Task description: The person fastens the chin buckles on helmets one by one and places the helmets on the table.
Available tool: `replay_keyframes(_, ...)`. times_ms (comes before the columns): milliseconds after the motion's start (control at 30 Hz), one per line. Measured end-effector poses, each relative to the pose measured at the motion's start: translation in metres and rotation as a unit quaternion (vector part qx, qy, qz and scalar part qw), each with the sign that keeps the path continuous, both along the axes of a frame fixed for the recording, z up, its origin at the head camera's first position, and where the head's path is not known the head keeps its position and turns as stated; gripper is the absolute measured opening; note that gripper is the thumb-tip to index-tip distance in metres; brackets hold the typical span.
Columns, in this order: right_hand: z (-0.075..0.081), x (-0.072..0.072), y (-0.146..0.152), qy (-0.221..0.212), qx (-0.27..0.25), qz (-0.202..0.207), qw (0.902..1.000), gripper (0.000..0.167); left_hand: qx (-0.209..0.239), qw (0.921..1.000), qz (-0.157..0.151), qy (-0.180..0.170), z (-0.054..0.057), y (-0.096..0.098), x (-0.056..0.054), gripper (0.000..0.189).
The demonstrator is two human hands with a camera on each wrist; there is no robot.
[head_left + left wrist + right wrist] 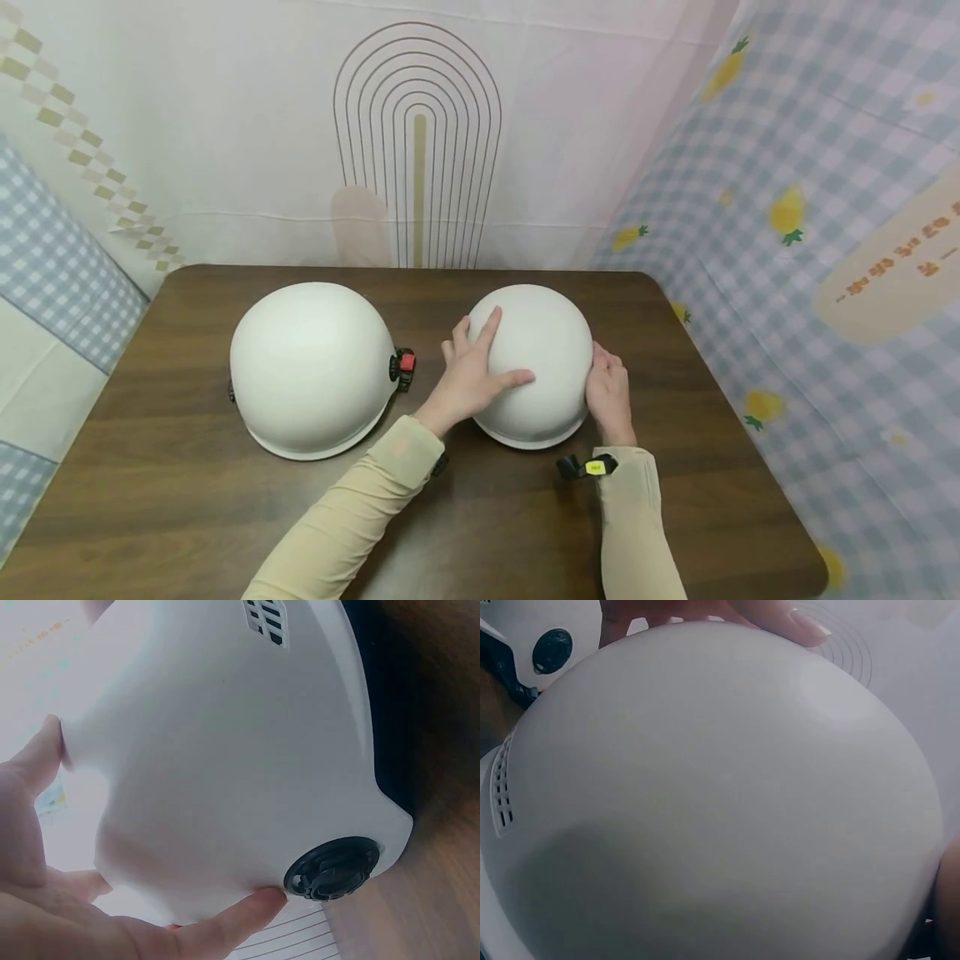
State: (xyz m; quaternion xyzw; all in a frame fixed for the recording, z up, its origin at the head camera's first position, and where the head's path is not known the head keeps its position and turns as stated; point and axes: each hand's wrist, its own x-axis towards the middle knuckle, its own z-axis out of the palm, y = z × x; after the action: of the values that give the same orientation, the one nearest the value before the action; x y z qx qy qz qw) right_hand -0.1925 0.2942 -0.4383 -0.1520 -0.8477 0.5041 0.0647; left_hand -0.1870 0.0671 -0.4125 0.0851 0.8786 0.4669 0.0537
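Note:
A white helmet [551,333] with a smooth domed shell sits right of centre on the table, between both hands. My left hand [468,375] holds its left side, fingers spread over the dome and thumb across the front. On the opposite side, my right hand [609,396] grips the lower edge, its fingertips partly hidden behind the shell. A black round fitting [334,868] shows near the left fingertips in the left wrist view, with a slotted vent [267,622] farther along the shell. The right wrist view is mostly filled by the dome, with another vent [502,784] near the rim.
A second white helmet [311,367] stands to the left, a red-and-black clip [406,363] at its right side. Both helmets rest on a dark wooden table [480,533]. Patterned cloth [262,125] hangs behind the table and along its sides.

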Motion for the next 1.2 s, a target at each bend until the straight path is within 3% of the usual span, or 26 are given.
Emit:
replay_keyframes(233, -0.005, -0.001, -0.001, 0.000, 0.002, 0.003, 1.0000, 0.054, -0.017, 0.9996, -0.001, 0.024, 0.000, 0.002, 0.001, 0.104)
replay_keyframes(533, -0.012, 0.000, -0.004, -0.046, -0.030, 0.005, 0.9985, 0.063, -0.055, 0.9958, -0.001, 0.073, -0.004, 0.004, 0.004, 0.104)
replay_keyframes(900, -0.008, 0.000, -0.006, -0.061, -0.071, 0.039, 0.9948, 0.080, -0.071, 0.9941, 0.006, 0.082, -0.004, 0.005, 0.003, 0.104)
replay_keyframes(1033, -0.003, 0.002, -0.004, -0.053, -0.034, 0.053, 0.9966, 0.084, -0.077, 0.9942, 0.000, 0.076, -0.005, 0.007, 0.004, 0.104)
replay_keyframes(1133, 0.005, 0.002, -0.007, -0.008, 0.030, 0.072, 0.9969, 0.080, -0.081, 0.9940, -0.006, 0.073, -0.007, 0.008, 0.005, 0.104)
replay_keyframes(1200, 0.013, 0.001, -0.012, 0.037, 0.081, 0.092, 0.9918, 0.079, -0.086, 0.9931, -0.006, 0.080, -0.008, 0.009, 0.005, 0.104)
